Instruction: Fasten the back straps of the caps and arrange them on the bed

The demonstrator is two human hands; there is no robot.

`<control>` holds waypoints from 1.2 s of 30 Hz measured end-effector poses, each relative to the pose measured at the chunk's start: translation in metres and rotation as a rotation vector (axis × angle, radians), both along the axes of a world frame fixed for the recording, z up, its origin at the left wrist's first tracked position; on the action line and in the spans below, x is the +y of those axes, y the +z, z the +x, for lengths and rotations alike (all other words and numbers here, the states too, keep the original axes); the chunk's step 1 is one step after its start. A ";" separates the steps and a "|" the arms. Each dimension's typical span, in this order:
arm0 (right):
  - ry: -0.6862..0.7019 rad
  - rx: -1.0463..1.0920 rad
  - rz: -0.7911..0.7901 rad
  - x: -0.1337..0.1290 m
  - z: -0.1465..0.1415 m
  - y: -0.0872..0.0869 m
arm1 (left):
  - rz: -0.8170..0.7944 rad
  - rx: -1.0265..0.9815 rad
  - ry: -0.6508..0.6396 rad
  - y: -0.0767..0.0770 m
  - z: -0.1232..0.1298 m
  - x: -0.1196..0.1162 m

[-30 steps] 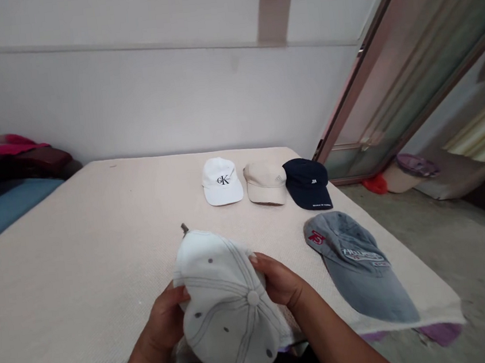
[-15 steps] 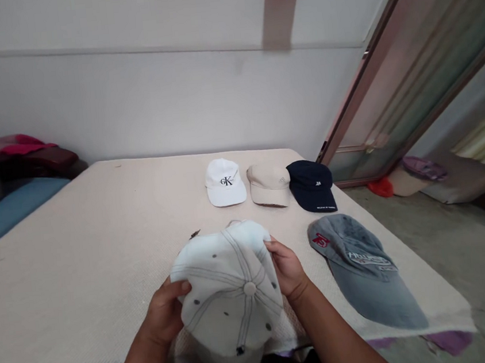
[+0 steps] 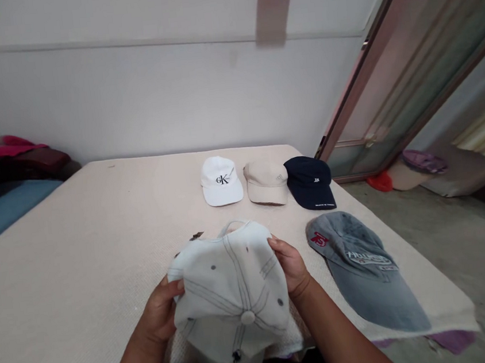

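Note:
A pale cap (image 3: 232, 292) with dark stitching hangs between my hands over the table's front edge, its brim toward me and its back strap away. My left hand (image 3: 163, 308) grips its left side, thumb on top. On the right side, my right hand (image 3: 290, 263) pinches the cap, fingers partly hidden. Farther back on the table lie a white cap (image 3: 221, 181) with black letters, a beige cap (image 3: 266, 183) and a navy cap (image 3: 310, 182) in a row. A larger grey-blue cap (image 3: 365, 272) rests to the right of my right hand.
The table (image 3: 80, 250) has a cream cloth and meets a white wall (image 3: 151, 98). At the far left are a blue surface (image 3: 15, 208) and pink cloth (image 3: 7, 145). Beyond the right edge, a red item (image 3: 380, 182) lies on the floor.
The held cap has tilted, so its top button sits lower and its back strap shows more. Both hands keep their hold. The view has shifted slightly.

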State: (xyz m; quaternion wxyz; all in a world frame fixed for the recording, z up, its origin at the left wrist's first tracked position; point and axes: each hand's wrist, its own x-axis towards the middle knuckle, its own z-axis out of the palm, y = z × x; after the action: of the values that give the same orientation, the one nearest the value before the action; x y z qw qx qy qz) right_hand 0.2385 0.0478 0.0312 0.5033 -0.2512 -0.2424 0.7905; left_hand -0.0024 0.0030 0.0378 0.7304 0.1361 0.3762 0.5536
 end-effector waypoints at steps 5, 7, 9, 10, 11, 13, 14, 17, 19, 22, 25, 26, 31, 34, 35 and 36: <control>0.038 0.020 0.078 0.000 0.003 0.001 | 0.138 -0.107 -0.032 -0.004 -0.007 0.005; 0.066 0.040 0.106 0.001 0.004 0.002 | 0.162 -0.166 -0.064 -0.004 -0.009 0.008; 0.105 0.055 0.119 0.001 0.005 0.002 | 0.148 -0.187 -0.100 -0.002 -0.009 0.010; 0.126 0.058 0.122 0.001 0.006 0.002 | 0.134 -0.174 -0.114 0.000 -0.008 0.011; 0.146 0.057 0.122 0.001 0.006 0.002 | 0.125 -0.148 -0.120 0.001 -0.007 0.011; 0.173 0.050 0.123 0.001 0.007 0.002 | 0.130 -0.086 -0.103 0.004 -0.005 0.010; 0.179 0.047 0.124 0.001 0.008 0.002 | 0.143 -0.061 -0.091 0.005 -0.004 0.009; 0.188 0.043 0.126 0.000 0.008 0.000 | 0.179 -0.016 -0.086 0.007 -0.003 0.008; 0.187 0.037 0.125 0.000 0.007 -0.001 | 0.183 0.006 -0.104 0.006 -0.003 0.008; 0.184 0.034 0.125 0.002 0.003 -0.004 | 0.176 0.057 -0.126 0.004 -0.002 0.009; 0.174 0.063 0.118 0.004 -0.003 -0.006 | 0.163 0.120 -0.140 0.002 -0.001 0.010; 0.170 0.074 0.112 0.005 -0.004 -0.006 | 0.159 0.139 -0.148 0.002 -0.001 0.010; 0.145 0.075 0.093 0.002 -0.008 -0.003 | 0.128 0.237 -0.234 0.000 -0.004 0.007; 0.125 0.068 0.088 -0.002 -0.009 -0.003 | 0.109 0.258 -0.272 0.000 -0.006 0.000; 0.118 0.058 0.083 -0.003 -0.009 -0.003 | 0.104 0.264 -0.279 0.000 -0.006 -0.002; 0.118 0.042 0.078 -0.005 -0.010 -0.003 | 0.098 0.271 -0.288 0.001 -0.005 -0.004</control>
State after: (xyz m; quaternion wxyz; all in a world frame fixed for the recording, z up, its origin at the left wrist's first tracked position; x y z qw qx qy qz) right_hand 0.2289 0.0428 0.0284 0.4703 -0.2003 -0.2768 0.8137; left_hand -0.0075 -0.0015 0.0388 0.7370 0.2972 0.4205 0.4378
